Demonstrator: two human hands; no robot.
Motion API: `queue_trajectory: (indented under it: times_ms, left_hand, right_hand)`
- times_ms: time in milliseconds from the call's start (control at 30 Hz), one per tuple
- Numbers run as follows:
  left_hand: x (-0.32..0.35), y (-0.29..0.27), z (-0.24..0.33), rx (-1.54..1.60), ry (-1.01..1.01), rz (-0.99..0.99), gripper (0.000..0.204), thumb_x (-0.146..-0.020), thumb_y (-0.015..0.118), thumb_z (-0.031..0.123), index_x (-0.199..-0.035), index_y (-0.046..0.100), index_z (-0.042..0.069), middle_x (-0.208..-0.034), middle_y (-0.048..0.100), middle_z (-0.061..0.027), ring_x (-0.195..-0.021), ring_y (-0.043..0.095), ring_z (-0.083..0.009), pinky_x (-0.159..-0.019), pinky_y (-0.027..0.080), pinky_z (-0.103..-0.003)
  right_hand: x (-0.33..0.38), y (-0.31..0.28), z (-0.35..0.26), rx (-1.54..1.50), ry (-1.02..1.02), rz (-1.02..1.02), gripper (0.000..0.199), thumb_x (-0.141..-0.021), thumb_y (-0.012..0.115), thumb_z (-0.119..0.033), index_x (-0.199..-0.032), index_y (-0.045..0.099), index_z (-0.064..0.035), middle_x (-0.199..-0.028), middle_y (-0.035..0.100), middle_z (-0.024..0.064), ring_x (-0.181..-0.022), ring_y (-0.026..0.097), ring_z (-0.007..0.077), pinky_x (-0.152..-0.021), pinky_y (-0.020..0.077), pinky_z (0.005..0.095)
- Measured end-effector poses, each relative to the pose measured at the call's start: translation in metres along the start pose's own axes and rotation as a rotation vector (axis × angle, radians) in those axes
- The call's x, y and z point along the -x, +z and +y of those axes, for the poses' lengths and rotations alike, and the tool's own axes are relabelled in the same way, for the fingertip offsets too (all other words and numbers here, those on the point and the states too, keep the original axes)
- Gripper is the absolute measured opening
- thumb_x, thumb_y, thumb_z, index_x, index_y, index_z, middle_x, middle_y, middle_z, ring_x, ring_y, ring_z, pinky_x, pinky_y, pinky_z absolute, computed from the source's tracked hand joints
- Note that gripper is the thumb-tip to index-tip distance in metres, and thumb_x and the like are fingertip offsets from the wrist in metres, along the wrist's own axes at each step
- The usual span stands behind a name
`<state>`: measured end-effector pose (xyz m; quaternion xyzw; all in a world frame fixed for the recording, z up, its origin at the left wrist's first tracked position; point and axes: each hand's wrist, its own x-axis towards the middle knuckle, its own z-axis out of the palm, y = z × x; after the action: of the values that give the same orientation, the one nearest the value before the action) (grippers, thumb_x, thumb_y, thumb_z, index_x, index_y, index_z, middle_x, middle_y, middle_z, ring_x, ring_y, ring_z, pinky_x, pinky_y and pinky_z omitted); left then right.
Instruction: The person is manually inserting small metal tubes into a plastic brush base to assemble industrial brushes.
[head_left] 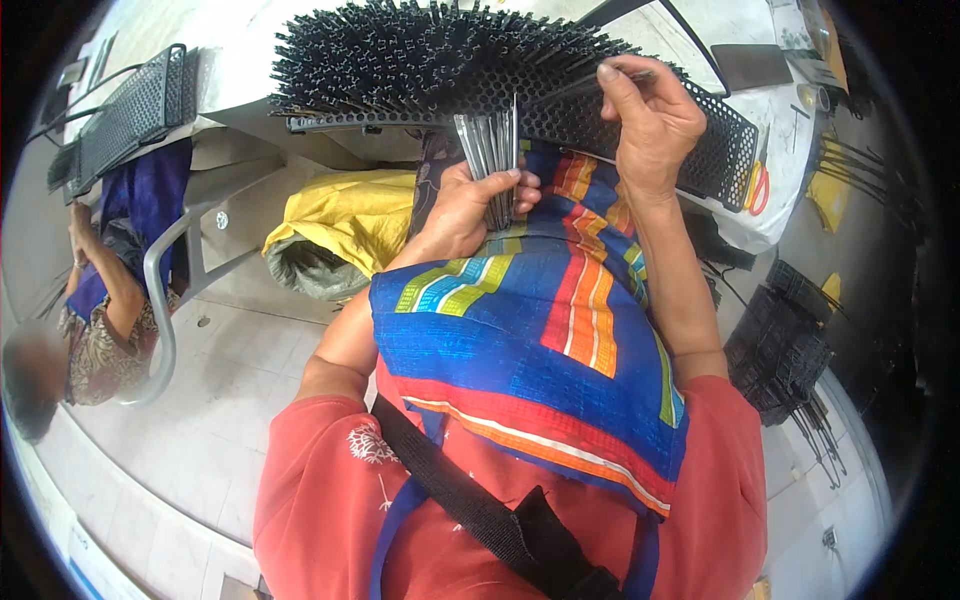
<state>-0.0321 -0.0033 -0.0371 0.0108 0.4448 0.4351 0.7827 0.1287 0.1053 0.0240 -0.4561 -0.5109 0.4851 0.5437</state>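
Observation:
My left hand (475, 205) is closed around a fanned bundle of thin, dark grey strips (484, 160), held upright just in front of a black perforated board (700, 130). Tufts of black bristle-like strips (430, 60) stand densely over most of that board, thinning toward its right end. Raised at the board's right half, my right hand (655, 110) pinches thumb against fingers. A thin dark strip seems to be in that pinch, its far end lost among the bristles. Across my lap lies a blue apron (480, 340) with coloured stripes.
A yellow sack (345, 225) lies left of my lap. Red-handled scissors (759, 190) rest by the board's right end. At the left, another person (110, 300) sits by a similar black board (135, 120). Black perforated pieces (775, 350) are stacked low on the right.

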Motion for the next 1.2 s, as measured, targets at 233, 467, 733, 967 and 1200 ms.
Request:
queue_trajectory:
  times_ms: [233,467,733,967,1200]
  left_hand:
    - [0.001,0.003,0.001,0.010,-0.049,-0.048,0.016,-0.090,0.058,0.003,-0.103,0.061,-0.006,-0.091,0.069,-0.0190,-0.075,0.069,-0.0245,-0.068,0.059,-0.033]
    - [0.002,0.002,-0.001,-0.090,0.060,-0.097,0.017,-0.091,0.056,0.005,-0.104,0.061,-0.006,-0.094,0.069,-0.0196,-0.078,0.069,-0.0254,-0.069,0.059,-0.034]
    - [0.003,0.007,0.002,-0.055,0.006,-0.113,0.017,-0.090,0.057,0.003,-0.105,0.060,-0.006,-0.092,0.069,-0.0187,-0.077,0.069,-0.0230,-0.065,0.058,-0.031]
    - [0.001,0.007,0.001,-0.047,-0.002,-0.078,0.016,-0.090,0.058,0.003,-0.103,0.060,-0.006,-0.091,0.069,-0.0182,-0.075,0.069,-0.0227,-0.064,0.058,-0.030]
    - [0.000,0.008,0.002,0.002,-0.017,-0.066,0.014,-0.090,0.057,0.001,-0.101,0.060,-0.006,-0.091,0.069,-0.0183,-0.075,0.069,-0.0230,-0.064,0.058,-0.030]
  right_hand:
    - [-0.011,0.013,0.012,0.078,-0.257,0.080,0.011,-0.079,0.075,-0.002,-0.089,0.071,-0.0035,-0.073,0.064,-0.0014,-0.055,0.054,0.0022,-0.048,0.0401,0.0160]
    - [-0.014,0.017,0.011,0.124,-0.277,0.087,0.009,-0.078,0.075,-0.002,-0.086,0.071,-0.0027,-0.073,0.065,-0.0011,-0.056,0.055,0.0026,-0.048,0.0407,0.0165]
    - [-0.017,0.021,0.012,0.363,-0.396,0.009,0.011,-0.077,0.076,0.000,-0.088,0.071,-0.0018,-0.077,0.065,-0.0008,-0.062,0.056,0.0031,-0.053,0.0423,0.0172]
    - [-0.019,0.029,0.003,0.435,-0.399,-0.027,0.011,-0.075,0.076,0.001,-0.086,0.071,-0.0004,-0.076,0.065,0.0007,-0.067,0.058,0.0053,-0.059,0.0456,0.0189]
    - [-0.017,0.032,0.001,0.446,-0.399,-0.032,0.012,-0.075,0.076,0.001,-0.086,0.072,-0.0001,-0.077,0.066,0.0019,-0.066,0.058,0.0055,-0.059,0.0459,0.0189]
